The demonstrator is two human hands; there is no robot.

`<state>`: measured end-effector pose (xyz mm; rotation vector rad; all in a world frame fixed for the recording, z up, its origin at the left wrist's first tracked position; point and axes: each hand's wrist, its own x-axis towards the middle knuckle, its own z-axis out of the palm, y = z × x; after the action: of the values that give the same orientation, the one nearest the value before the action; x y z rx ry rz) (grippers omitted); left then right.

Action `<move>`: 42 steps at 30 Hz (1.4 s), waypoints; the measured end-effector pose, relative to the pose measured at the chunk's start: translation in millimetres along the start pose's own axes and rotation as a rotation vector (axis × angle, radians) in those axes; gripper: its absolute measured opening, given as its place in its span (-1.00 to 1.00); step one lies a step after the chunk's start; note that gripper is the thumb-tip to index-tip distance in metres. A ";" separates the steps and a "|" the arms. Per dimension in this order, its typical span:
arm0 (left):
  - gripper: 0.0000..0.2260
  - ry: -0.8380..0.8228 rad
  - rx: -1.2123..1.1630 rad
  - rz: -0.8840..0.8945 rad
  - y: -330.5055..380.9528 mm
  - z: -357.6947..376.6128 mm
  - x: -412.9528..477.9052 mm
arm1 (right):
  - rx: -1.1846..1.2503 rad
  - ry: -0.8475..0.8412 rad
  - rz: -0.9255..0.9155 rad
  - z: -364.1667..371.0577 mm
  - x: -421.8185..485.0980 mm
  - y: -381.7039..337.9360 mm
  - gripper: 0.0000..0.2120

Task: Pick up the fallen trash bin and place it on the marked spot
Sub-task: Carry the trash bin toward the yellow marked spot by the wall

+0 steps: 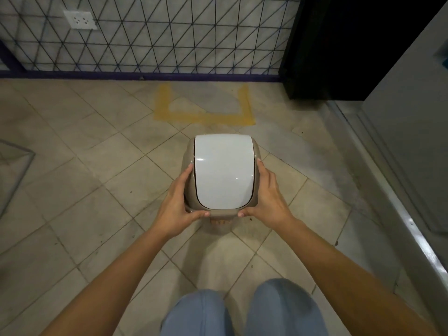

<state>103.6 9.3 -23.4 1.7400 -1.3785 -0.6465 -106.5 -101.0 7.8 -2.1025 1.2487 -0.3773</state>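
Observation:
The trash bin (224, 173) is upright, seen from above: a beige body with a glossy white swing lid. My left hand (179, 202) grips its left side and near corner. My right hand (265, 195) grips the right side, thumb on the near rim. The bin's base is hidden under the lid, so I cannot tell whether it touches the floor. The marked spot (206, 116) is a U of yellow tape on the tiled floor just beyond the bin, against the wall.
A mesh-patterned wall (169, 37) with a socket (80, 19) runs behind the mark. A dark cabinet (339, 44) stands at the back right, a grey metal unit (412, 141) along the right. My knees in blue jeans (242, 311) are at the bottom.

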 end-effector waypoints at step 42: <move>0.27 0.058 -0.149 -0.277 -37.5 -37.4 161.2 | 0.139 -0.093 0.172 -7.2 182.3 -1.1 0.30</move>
<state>197.8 -131.9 -20.2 1.8290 -1.0307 -0.8204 -17.8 -260.3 -0.8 -1.8595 1.2985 -0.2786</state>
